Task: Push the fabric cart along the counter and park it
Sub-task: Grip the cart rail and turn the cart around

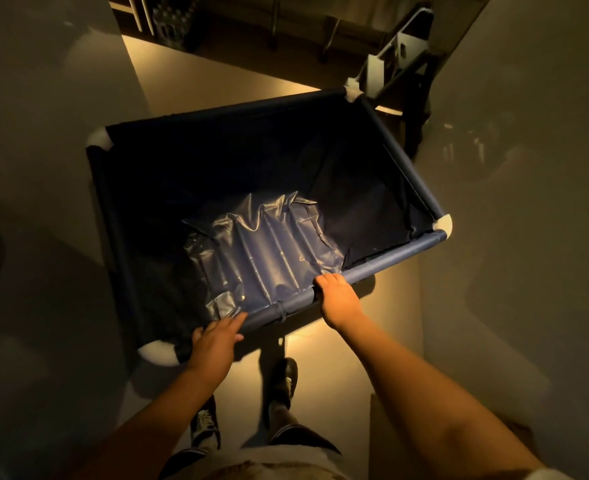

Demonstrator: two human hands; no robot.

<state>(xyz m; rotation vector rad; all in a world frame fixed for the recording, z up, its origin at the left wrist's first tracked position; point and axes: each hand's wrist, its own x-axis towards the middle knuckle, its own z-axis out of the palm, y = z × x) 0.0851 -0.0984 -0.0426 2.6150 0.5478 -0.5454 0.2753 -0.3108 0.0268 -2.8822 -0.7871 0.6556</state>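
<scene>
A dark blue fabric cart (407,168) with white corner joints fills the middle of the head view, seen from above and turned at an angle. A crumpled shiny plastic sheet (272,258) lies inside it against the near wall. My right hand (338,299) curls over the cart's near rail. My left hand (215,344) rests on the same rail close to the near-left white corner, fingers laid along the bar.
Grey counter surfaces rise on the left (44,168) and right (528,168) of a narrow lit floor aisle (196,81). Shelving with hanging items (286,26) and a white metal frame (390,60) stand ahead. My feet (282,382) are just behind the cart.
</scene>
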